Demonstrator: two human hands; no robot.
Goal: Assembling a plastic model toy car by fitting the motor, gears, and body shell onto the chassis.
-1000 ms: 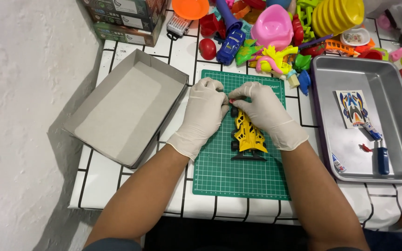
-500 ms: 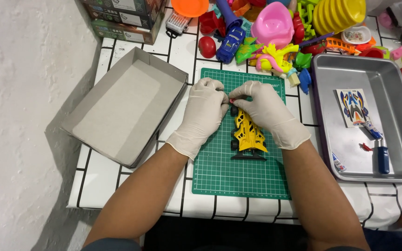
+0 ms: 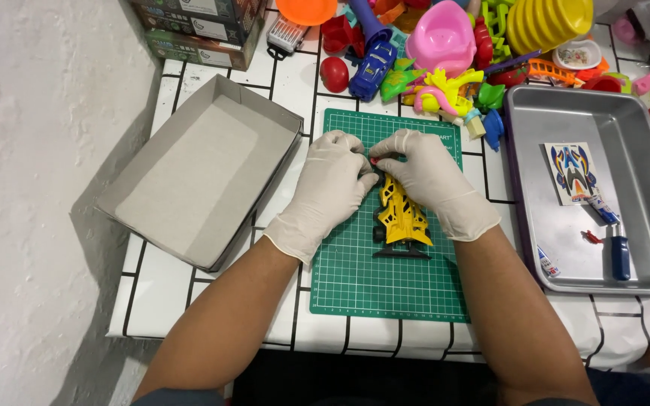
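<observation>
Yellow car [image 3: 402, 218] positioned on green mat [image 3: 385, 286], mid-worktop. Front end pinched by left hand [image 3: 328, 192] and right hand [image 3: 434, 180], both gloved, fingertips clenched on it. Grey box [image 3: 189, 173] placed left, metal tray [image 3: 645, 150] right.

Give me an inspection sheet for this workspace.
Surface: white grid-lined table with a green cutting mat.
Job's things: yellow toy car on the mat.
Clutter: toy pile at the far edge; empty grey box lid; metal tray holding a sticker sheet and blue screwdriver.
Grips: gloved left hand and right hand meet at the car's front end.
Cables: nothing seen.
Surroundings: white wall; stacked boxes.
</observation>
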